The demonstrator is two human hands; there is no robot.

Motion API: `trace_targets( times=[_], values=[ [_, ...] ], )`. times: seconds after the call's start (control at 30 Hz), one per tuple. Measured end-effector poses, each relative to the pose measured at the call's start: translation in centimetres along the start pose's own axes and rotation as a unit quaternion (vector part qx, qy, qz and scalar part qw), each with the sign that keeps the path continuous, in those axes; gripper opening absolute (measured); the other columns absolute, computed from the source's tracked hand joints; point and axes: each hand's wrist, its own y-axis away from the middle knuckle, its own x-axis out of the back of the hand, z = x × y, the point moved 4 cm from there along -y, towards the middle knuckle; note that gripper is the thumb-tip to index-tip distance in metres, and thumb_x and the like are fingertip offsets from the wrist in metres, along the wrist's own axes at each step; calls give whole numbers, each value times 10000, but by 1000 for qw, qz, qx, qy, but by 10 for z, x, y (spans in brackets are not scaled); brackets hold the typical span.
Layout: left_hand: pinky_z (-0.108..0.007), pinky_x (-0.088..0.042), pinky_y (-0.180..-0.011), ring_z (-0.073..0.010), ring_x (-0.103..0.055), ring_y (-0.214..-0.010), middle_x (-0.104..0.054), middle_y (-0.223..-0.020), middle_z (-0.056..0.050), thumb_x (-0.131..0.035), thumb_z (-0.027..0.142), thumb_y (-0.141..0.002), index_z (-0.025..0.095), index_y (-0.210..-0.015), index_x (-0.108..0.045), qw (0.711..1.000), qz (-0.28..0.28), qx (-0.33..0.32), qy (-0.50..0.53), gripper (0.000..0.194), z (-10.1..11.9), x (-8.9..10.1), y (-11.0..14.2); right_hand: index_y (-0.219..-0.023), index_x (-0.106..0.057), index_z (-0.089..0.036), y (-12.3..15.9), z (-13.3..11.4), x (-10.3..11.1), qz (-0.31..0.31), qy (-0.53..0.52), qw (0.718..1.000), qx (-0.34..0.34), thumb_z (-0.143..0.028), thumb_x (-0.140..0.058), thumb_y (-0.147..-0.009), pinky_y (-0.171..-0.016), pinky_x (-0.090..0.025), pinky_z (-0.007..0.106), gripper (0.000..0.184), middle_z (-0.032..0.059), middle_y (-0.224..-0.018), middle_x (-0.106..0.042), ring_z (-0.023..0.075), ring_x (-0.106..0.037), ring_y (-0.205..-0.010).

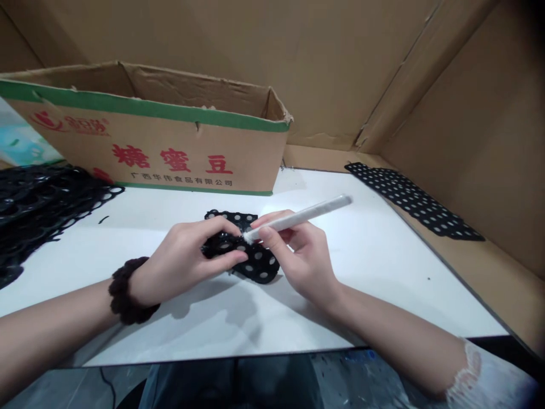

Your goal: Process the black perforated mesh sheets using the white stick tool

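1. Hands: two, bare. One left hand (183, 258), one right hand (309, 255), both over the white tabletop (272, 324), near its middle.
2. Worked item: one small black flexible piece with round pale dots (258, 264), lying between the hands, looks folded or layered (number of layers, can't tell).
3. Left fingers: thumb and index tips a little apart, the piece gripped between them; remaining fingers mostly hidden.
4. Right fingers: thumb and index closed on one slim whitish rod (304, 213), held like a pen. Rod tilted, far end up to the right, lower tip at the piece, just beside the left index tip.
5. Box: one open cardboard box with green rim and red characters (170, 142), back left on the tabletop.
6. Black material elsewhere: one pile of glossy black openwork sheets (38, 210) at far left (sheet count unclear, overlapped), plus one flat black strip with pale dots (413, 199) at the right edge, over tabletop and cardboard.
7. Small stuff: one thin black scrap (103, 219) right of the pile; one tiny dark speck (428, 278) at right.
8. Worn: one dark fuzzy wristband (130, 289), left wrist; one white frayed sleeve (481, 375), right arm.
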Motion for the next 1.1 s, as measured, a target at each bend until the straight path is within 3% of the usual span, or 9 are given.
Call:
trace_targets(
  times=[0.13,0.27,0.4,0.57,0.73,0.87,1.1],
  values=[
    [-184,-421,-549,-92,-546,-605,-625,-750,35,-612,402,-802,193,-890,-543,998,-39,32,36,237,-3,-5,-2,-819,-647,-162,0,0,0,1,-46,999,-16,-259,-599,-845,-623,-576,232,111,43,-830,-679,131,-665,-722],
    [-187,-427,-590,-93,-552,-642,-602,-753,37,-591,346,-811,195,-861,-517,999,-26,33,32,175,-4,-5,-3,-844,-606,-162,-2,2,7,52,-96,993,-52,-321,-574,-864,-605,-597,267,163,41,-814,-663,142,-678,-691],
    [-186,-444,-630,-102,-590,-696,-624,-806,31,-606,345,-806,198,-885,-515,999,-3,38,34,191,-5,-2,-2,-817,-642,-141,-2,1,10,48,-40,997,-37,-315,-606,-841,-677,-587,306,179,73,-826,-673,168,-663,-766],
    [-188,-474,-715,-127,-641,-828,-677,-1004,17,-564,328,-851,236,-1093,-567,997,-17,44,65,259,-1,1,-3,-805,-670,-144,-1,1,9,37,-1,999,-28,-273,-605,-839,-704,-566,288,149,66,-799,-683,156,-660,-753],
    [-191,-487,-648,-127,-642,-726,-700,-917,30,-568,377,-850,239,-1038,-633,992,-44,66,100,242,0,1,-5,-821,-680,-136,-1,1,7,25,3,999,-23,-231,-605,-835,-655,-555,262,121,71,-796,-691,156,-662,-756],
    [-187,-487,-674,-127,-639,-729,-703,-844,46,-670,418,-765,230,-938,-663,989,-6,96,116,255,-4,1,-4,-805,-668,-135,0,-2,7,42,-14,999,-22,-219,-597,-843,-647,-554,251,117,65,-783,-684,151,-662,-754],
    [-162,-457,-703,-96,-624,-755,-692,-850,83,-662,323,-785,265,-897,-662,986,21,110,120,126,-4,1,-1,-820,-662,-135,0,-4,6,40,-37,998,-29,-235,-571,-867,-648,-556,257,144,63,-801,-673,149,-662,-749]
  ],
)
